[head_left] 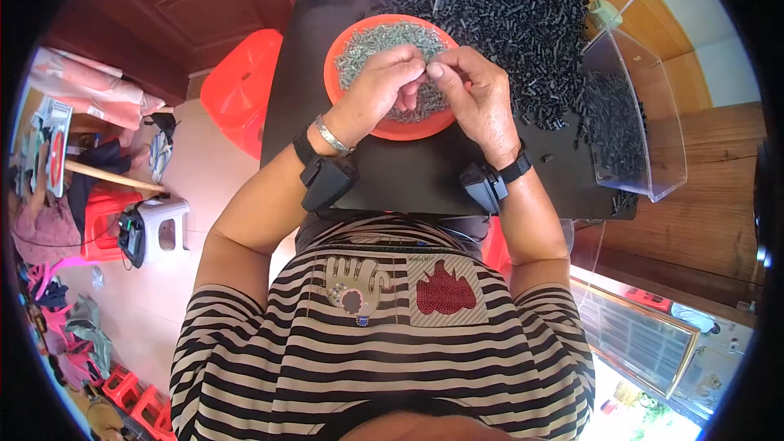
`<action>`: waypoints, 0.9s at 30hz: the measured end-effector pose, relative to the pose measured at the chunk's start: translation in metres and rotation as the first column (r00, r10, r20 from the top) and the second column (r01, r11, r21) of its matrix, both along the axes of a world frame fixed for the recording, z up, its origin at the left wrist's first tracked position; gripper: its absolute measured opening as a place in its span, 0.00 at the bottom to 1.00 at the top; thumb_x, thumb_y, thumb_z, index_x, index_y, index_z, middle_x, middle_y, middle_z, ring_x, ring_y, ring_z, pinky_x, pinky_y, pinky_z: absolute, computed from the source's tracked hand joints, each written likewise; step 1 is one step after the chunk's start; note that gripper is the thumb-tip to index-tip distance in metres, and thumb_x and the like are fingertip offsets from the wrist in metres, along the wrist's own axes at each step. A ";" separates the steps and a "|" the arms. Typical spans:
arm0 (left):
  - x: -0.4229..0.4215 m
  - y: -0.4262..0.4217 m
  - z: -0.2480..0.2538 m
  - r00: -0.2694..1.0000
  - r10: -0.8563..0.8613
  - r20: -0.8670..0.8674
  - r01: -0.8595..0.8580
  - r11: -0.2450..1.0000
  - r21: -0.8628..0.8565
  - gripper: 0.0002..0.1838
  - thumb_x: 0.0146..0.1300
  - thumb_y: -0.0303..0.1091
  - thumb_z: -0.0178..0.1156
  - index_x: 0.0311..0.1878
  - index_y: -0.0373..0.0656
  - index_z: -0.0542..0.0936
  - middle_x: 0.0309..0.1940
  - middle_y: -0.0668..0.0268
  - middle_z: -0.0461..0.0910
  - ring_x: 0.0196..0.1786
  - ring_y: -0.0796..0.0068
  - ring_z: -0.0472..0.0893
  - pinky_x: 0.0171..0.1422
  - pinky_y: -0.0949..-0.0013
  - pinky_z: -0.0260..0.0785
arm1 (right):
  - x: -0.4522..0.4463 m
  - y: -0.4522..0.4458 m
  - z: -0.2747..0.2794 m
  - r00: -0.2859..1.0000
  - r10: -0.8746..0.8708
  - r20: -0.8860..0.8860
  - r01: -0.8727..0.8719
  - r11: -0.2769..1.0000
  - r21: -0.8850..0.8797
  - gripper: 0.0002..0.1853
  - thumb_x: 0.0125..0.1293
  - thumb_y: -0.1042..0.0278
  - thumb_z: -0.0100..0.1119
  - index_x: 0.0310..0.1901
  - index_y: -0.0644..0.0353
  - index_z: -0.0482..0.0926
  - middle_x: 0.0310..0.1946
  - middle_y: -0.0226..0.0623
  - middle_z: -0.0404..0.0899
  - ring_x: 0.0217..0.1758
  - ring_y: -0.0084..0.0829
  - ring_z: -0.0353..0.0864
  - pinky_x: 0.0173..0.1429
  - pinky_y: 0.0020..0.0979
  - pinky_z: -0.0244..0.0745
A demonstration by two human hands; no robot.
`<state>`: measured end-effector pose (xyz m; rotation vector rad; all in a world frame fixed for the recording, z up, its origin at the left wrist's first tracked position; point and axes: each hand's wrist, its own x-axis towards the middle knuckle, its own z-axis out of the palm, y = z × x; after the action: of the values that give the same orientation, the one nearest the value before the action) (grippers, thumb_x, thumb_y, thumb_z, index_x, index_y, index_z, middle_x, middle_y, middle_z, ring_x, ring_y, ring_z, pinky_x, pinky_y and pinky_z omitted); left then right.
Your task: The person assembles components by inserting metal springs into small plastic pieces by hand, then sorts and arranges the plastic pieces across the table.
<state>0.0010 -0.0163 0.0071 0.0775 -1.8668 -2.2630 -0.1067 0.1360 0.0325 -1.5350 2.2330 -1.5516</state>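
Striped shirt [351, 367] nearest — beyond, our left hand [380, 86] and right hand [480, 90] pinch closed, on what we can't tell, over an orange bowl [400, 132] whose silvery pieces [367, 43] look light, stiff, slippery — we'd grip mid-length.

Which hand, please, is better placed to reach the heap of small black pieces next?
Probably the right hand: it is nearer that black heap; the left hand is farther away, over the round orange bowl.
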 end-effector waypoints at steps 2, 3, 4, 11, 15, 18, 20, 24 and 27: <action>-0.001 0.003 -0.001 0.999 0.036 0.009 -0.035 0.994 -0.101 0.14 0.77 0.43 0.51 0.39 0.44 0.76 0.26 0.75 0.70 0.28 0.83 0.74 0.33 0.77 0.68 | -0.001 0.002 0.004 0.998 0.018 0.067 -0.025 0.994 0.105 0.09 0.69 0.64 0.67 0.40 0.62 0.84 0.28 0.37 0.82 0.28 0.31 0.82 0.35 0.30 0.77; -0.001 0.005 -0.002 0.998 0.055 0.013 -0.053 0.987 -0.151 0.14 0.77 0.43 0.51 0.38 0.45 0.76 0.26 0.75 0.69 0.27 0.83 0.74 0.32 0.77 0.67 | -0.001 0.003 0.005 0.994 0.026 0.103 -0.042 0.987 0.157 0.11 0.70 0.62 0.66 0.40 0.62 0.83 0.27 0.38 0.81 0.27 0.32 0.81 0.34 0.31 0.76; 0.000 0.006 -0.001 0.999 0.053 0.015 -0.050 0.991 -0.124 0.14 0.76 0.43 0.51 0.37 0.45 0.75 0.25 0.76 0.69 0.27 0.83 0.73 0.32 0.77 0.67 | -0.002 0.003 0.004 0.993 0.044 0.108 -0.060 0.986 0.154 0.11 0.70 0.61 0.65 0.39 0.62 0.83 0.27 0.38 0.81 0.27 0.33 0.81 0.34 0.32 0.75; 0.001 0.004 0.002 0.998 0.058 -0.027 -0.060 0.995 -0.077 0.16 0.75 0.45 0.51 0.34 0.45 0.73 0.24 0.76 0.67 0.25 0.84 0.72 0.29 0.78 0.64 | -0.002 0.002 0.001 0.993 0.103 0.061 -0.110 0.986 0.127 0.09 0.71 0.64 0.63 0.38 0.62 0.82 0.27 0.43 0.80 0.28 0.41 0.81 0.34 0.37 0.75; 0.003 0.003 0.002 0.997 0.072 -0.004 -0.072 0.991 -0.111 0.15 0.75 0.44 0.50 0.34 0.46 0.73 0.25 0.76 0.67 0.26 0.84 0.72 0.30 0.78 0.64 | 0.003 0.001 0.003 0.988 0.069 -0.137 -0.058 0.995 0.084 0.07 0.68 0.67 0.64 0.38 0.62 0.81 0.30 0.43 0.82 0.32 0.46 0.83 0.36 0.40 0.77; 0.004 0.006 0.004 0.994 0.105 0.020 -0.102 0.990 -0.093 0.14 0.75 0.42 0.50 0.34 0.46 0.73 0.25 0.76 0.67 0.25 0.83 0.72 0.30 0.78 0.63 | 0.005 -0.002 0.001 0.974 0.037 -0.222 -0.025 0.998 0.058 0.06 0.67 0.68 0.64 0.39 0.62 0.80 0.33 0.42 0.82 0.35 0.48 0.84 0.38 0.42 0.78; 0.004 0.006 0.005 0.995 0.086 0.058 -0.085 0.996 -0.006 0.14 0.75 0.42 0.50 0.34 0.45 0.73 0.25 0.75 0.66 0.25 0.83 0.72 0.30 0.78 0.63 | 0.006 -0.002 0.001 0.968 0.029 -0.250 -0.014 0.998 0.062 0.07 0.67 0.68 0.64 0.39 0.62 0.80 0.33 0.42 0.82 0.35 0.48 0.84 0.38 0.42 0.79; 0.004 0.004 0.002 0.992 0.040 0.119 -0.065 0.974 0.216 0.15 0.76 0.43 0.50 0.34 0.45 0.73 0.25 0.75 0.67 0.25 0.82 0.72 0.30 0.77 0.63 | 0.005 -0.003 -0.003 0.952 0.039 -0.303 -0.027 0.999 0.042 0.07 0.67 0.68 0.64 0.39 0.62 0.79 0.33 0.42 0.81 0.36 0.47 0.84 0.39 0.42 0.79; 0.005 0.003 0.003 0.997 0.030 0.069 -0.041 0.985 0.166 0.16 0.77 0.44 0.50 0.34 0.45 0.73 0.25 0.74 0.68 0.26 0.82 0.73 0.30 0.77 0.64 | 0.008 -0.002 -0.001 0.957 0.022 -0.291 -0.012 0.999 0.034 0.07 0.66 0.69 0.65 0.40 0.62 0.80 0.33 0.43 0.82 0.37 0.47 0.84 0.39 0.41 0.79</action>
<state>0.0055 -0.0138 0.0100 0.2119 -1.6880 -2.4158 -0.0988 0.1341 0.0318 -1.8772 2.3653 -1.3530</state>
